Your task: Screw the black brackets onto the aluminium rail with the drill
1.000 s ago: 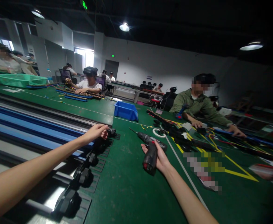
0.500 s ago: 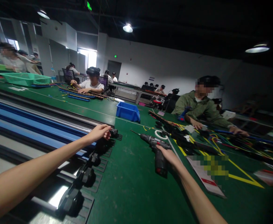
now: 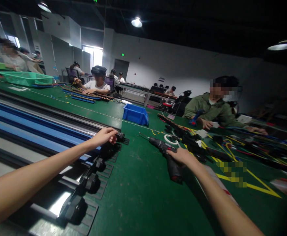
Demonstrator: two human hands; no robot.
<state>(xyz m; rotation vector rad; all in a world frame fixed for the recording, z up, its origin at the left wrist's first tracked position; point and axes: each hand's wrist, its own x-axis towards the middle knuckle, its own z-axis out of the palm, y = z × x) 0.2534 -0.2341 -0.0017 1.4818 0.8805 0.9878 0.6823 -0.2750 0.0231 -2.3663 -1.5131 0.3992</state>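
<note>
My right hand (image 3: 182,155) grips a black cordless drill (image 3: 161,147) at the top of its handle. The drill's long thin bit points up and left over the green table. At the far end of a row of black end fittings (image 3: 92,183), my left hand (image 3: 105,137) has its fingers curled in beside the farthest fitting (image 3: 120,136). What is between those fingers, if anything, is hidden. Long blue, black and white rails (image 3: 47,126) run leftward from the fittings, beneath my left forearm.
A blue bin (image 3: 135,114) stands beyond my hands, with a white ring-shaped piece (image 3: 170,140) near the drill. Cables and black parts (image 3: 231,144) lie at right before a co-worker in a green jacket (image 3: 210,106). A green basket (image 3: 26,79) sits far left.
The drill and my right hand have shifted slightly right, and the drill's handle has tilted. My left hand stays by the farthest fitting. The view has turned slightly.
</note>
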